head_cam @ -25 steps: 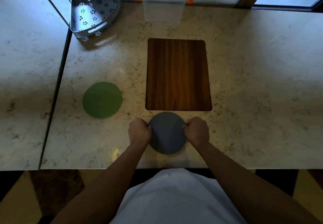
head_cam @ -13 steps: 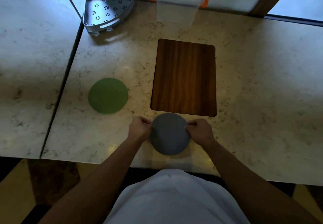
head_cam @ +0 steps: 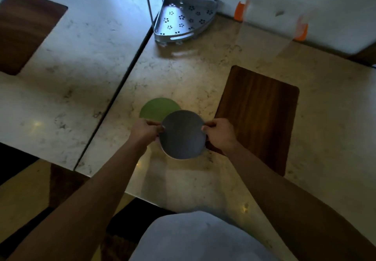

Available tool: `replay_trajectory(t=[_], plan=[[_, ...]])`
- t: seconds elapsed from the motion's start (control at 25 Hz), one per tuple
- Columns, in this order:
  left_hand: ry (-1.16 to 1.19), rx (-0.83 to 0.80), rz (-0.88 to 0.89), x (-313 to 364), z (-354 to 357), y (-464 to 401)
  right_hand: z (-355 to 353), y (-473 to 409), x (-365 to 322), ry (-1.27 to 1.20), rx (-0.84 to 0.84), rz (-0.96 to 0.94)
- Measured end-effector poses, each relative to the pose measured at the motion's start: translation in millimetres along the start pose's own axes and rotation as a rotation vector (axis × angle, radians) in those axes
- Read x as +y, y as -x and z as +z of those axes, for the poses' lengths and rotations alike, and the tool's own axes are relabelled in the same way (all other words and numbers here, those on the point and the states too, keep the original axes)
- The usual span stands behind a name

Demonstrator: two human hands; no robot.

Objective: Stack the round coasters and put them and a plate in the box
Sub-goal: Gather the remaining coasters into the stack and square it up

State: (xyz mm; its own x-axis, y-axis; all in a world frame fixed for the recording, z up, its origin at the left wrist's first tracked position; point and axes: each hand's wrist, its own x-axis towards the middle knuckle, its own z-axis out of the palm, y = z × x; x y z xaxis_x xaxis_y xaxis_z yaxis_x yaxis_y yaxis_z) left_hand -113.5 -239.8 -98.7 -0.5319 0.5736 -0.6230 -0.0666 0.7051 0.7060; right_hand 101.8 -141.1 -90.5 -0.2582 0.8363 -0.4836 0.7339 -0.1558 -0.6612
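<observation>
A grey round coaster (head_cam: 182,134) is held above the marble table between my two hands, with a thin pale rim showing under its lower edge. My left hand (head_cam: 144,131) pinches its left edge and my right hand (head_cam: 220,133) pinches its right edge. The grey coaster overlaps the lower right part of a green round coaster (head_cam: 155,109) that lies flat on the table. A clear plastic box (head_cam: 270,22) with orange clips stands at the back right against the wall, blurred. No plate can be made out for certain.
A dark wooden board (head_cam: 258,116) lies right of my hands. A metal corner shelf (head_cam: 183,19) stands at the back. A second table (head_cam: 61,67) with another wooden board (head_cam: 24,28) adjoins on the left, across a dark seam. The table's front edge is close to my body.
Both hands lifted the grey coaster off the table near the front edge and carried it left towards the green coaster. The head turned left, bringing the second table into view.
</observation>
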Motion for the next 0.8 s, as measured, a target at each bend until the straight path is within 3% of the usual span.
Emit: replay_trajectory(t=[0.4,0.6,0.8], plan=[[-0.009,0.108,-0.01,20.9,-49.1,-64.6,48.4,-64.6,-60.2,0.052,-0.057,0.013],[-0.196,0.17,0.051,14.4,-46.5,-72.8,59.6,-67.0,-60.0,0.208,-0.049,-0.01],[-0.446,0.222,0.246,7.8,-39.2,-69.3,62.6,-63.3,-64.6,0.253,0.034,0.013]])
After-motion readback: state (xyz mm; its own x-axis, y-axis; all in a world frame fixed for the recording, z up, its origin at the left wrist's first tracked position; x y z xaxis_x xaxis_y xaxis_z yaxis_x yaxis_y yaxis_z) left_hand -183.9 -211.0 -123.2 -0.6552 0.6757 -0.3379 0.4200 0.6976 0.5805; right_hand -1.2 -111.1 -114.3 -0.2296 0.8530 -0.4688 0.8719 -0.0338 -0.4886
